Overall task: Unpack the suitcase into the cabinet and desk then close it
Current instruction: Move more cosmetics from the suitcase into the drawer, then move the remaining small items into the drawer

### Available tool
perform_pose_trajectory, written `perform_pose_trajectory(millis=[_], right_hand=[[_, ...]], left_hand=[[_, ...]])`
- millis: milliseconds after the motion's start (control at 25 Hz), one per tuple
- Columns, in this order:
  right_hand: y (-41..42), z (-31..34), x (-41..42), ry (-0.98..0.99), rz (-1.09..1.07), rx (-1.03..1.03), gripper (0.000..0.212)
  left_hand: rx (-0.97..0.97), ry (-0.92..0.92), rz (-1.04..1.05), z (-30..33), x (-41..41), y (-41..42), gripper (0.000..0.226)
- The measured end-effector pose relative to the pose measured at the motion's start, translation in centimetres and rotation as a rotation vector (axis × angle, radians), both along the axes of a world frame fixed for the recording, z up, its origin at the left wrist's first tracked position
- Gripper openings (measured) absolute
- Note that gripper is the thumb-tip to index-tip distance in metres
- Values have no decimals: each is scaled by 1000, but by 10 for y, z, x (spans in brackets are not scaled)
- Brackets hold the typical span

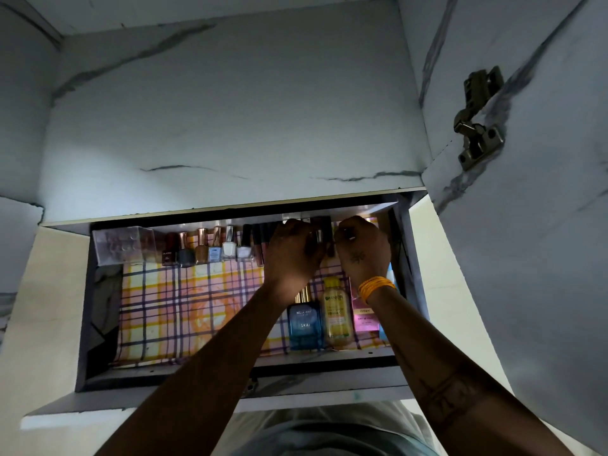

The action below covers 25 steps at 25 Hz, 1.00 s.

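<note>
While a dark tube (324, 233) is gripped by both hands' fingers (307, 236), the nail-polish row (214, 248) could be toppled.

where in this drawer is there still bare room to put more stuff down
The widest free patch is the checked liner, bordered by the nail polish row behind, the blue bottle on the right and the drawer wall on the left. The right side is crowded: both hands work at the back, with the yellow bottle and pink box in front.
</note>
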State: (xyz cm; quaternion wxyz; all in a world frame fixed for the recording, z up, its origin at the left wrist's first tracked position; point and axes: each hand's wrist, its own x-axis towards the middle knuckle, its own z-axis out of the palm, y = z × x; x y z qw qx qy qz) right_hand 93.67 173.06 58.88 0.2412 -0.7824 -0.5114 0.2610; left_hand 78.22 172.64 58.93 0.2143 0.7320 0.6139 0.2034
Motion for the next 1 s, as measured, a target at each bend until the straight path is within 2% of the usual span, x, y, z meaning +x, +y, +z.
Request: perform_pose_trajectory(millis=[120, 200, 280, 400, 480, 560, 680, 840, 1000], right_hand=[[-2, 18, -3, 138, -10, 88, 10], [0, 32, -10, 264, -10, 128, 11], [5, 50, -25, 397, 45, 147, 15], [8, 81, -61, 599, 171, 151, 17], [6, 99, -87, 733, 234, 114, 19], [-3, 119, -118, 801, 304, 92, 25], [-29, 150, -170, 918, 432, 37, 27], [-89, 188, -246, 1045, 615, -53, 31], [-199, 224, -334, 1076, 883, -175, 28]], left_hand=[[-253, -533, 250, 28, -6, -4, 11], [-332, -767, 391, 45, -15, -5, 30], [-313, -906, 516, 66, -27, -8, 36], [-249, -1018, 640, 93, -56, -24, 28], [-186, -1047, 660, 111, -75, -38, 33], [-89, -1071, 692, 132, -101, -58, 38], [61, -1140, 789, 164, -149, -97, 34], [238, -1171, 907, 201, -213, -183, 30], [456, -1138, 1038, 226, -273, -324, 37]])
